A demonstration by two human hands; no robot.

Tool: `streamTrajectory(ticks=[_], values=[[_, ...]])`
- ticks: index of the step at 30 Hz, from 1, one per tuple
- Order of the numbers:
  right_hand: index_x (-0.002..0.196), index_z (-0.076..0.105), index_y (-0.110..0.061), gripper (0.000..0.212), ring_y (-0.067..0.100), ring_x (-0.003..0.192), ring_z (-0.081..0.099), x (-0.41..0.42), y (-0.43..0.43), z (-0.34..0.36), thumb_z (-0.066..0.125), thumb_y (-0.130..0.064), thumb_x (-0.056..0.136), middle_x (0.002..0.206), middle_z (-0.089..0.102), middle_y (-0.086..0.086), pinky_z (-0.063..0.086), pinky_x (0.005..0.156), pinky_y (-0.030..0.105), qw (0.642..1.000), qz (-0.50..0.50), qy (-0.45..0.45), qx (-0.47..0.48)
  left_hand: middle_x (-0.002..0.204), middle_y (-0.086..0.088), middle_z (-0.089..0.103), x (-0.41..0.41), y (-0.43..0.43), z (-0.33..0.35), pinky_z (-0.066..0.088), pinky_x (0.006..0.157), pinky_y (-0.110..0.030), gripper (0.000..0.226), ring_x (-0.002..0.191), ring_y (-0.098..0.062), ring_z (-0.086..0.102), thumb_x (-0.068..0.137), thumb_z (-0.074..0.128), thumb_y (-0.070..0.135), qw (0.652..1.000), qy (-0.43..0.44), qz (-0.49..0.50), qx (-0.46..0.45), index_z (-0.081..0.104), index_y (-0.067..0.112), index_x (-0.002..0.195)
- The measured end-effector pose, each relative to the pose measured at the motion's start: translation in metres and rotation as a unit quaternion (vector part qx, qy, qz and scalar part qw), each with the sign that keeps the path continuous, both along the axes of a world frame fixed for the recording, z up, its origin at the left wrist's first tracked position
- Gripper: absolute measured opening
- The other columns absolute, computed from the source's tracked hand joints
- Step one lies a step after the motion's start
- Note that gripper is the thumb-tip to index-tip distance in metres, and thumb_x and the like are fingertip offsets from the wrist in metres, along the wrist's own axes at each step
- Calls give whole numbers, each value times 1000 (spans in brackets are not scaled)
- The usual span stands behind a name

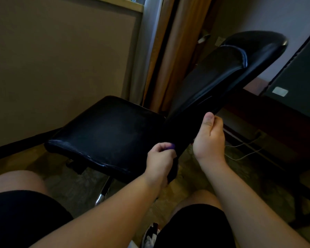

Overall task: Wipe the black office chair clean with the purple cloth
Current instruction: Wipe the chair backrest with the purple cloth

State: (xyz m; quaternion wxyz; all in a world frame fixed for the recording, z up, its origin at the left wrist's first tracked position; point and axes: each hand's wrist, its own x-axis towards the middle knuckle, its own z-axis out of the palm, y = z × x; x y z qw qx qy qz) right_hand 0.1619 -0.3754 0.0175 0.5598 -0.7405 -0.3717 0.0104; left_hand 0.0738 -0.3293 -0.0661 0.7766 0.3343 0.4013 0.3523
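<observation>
Your left hand grips the purple cloth against the black office chair near its seat-back joint; your right hand clasps the backrest's near edge, fingers curled around it.

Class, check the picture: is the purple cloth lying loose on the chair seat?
No, the left hand grips the purple cloth beside the black office chair's backrest.

office chair ahead of the knees — seat left, backrest rising to the right | left hand at the seat's near right corner, cloth in its fingers, against the backrest's base | right hand just right, gripping the backrest's near edge | curtain behind the chair | desk — right of the backrest
</observation>
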Motion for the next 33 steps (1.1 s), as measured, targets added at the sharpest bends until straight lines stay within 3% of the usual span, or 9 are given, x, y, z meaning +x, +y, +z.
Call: streamTrajectory(ticks=[4,8,11,15,19,25,27,30,33], values=[[110,47,-26,25,-15,72,55,1,1,-1,33,-46,106,88,57,-5,38,54,3,1000,-5,2,-1,92,0,72,13,-15,26,61,70,-35,27,83,-20,70,65,74,12,994,-21,25,105,69,34,81],[108,47,-26,25,-4,71,57,2,0,2,33,-46,106,88,57,-7,38,54,4,1000,-7,-2,-5,99,-1,62,10,-19,-5,56,70,-32,21,85,-19,62,67,66,19,970,98,43,220,58,35,78],[110,48,-24,27,1,74,54,3,-2,4,32,-46,106,90,58,-8,38,53,3,1000,0,2,-10,93,-8,64,-9,-12,-54,53,50,-27,24,73,-20,68,73,65,7,985,151,-10,83,61,31,74],[115,50,-20,36,6,77,59,1,-3,4,32,-48,105,92,61,-3,39,52,5,1000,24,9,-10,101,-12,72,-28,3,-88,61,63,-36,32,77,-25,75,79,66,0,988,124,-87,-24,75,30,80],[114,51,-20,32,-6,68,58,0,-2,0,34,-46,105,89,60,-2,40,52,5,1000,27,12,-2,89,-1,74,-14,8,-36,57,55,-25,37,66,-12,72,79,68,1,988,129,3,81,75,38,81],[118,52,-22,37,-15,73,56,9,2,-5,33,-50,105,91,58,-5,40,54,3,1000,16,17,5,101,10,71,-10,0,70,56,83,-19,32,92,2,66,83,70,5,958,16,17,287,73,28,105],[106,53,-38,31,-5,78,62,13,3,-5,32,-60,100,92,61,-6,48,59,13,999,24,34,14,106,13,70,-3,3,109,54,90,-20,33,98,6,64,85,70,9,935,-26,10,353,71,33,108],[93,52,-54,28,17,87,68,16,4,-4,32,-72,88,96,67,-4,57,77,50,995,35,91,13,117,16,65,7,13,142,54,96,-27,35,110,2,60,89,68,15,911,-34,-21,410,67,37,116],[90,53,-62,23,19,90,69,20,2,-4,34,-75,86,101,68,-1,57,80,55,993,43,107,13,122,13,65,9,13,129,51,101,-30,35,116,1,58,92,66,15,891,-16,-28,453,66,34,122]])
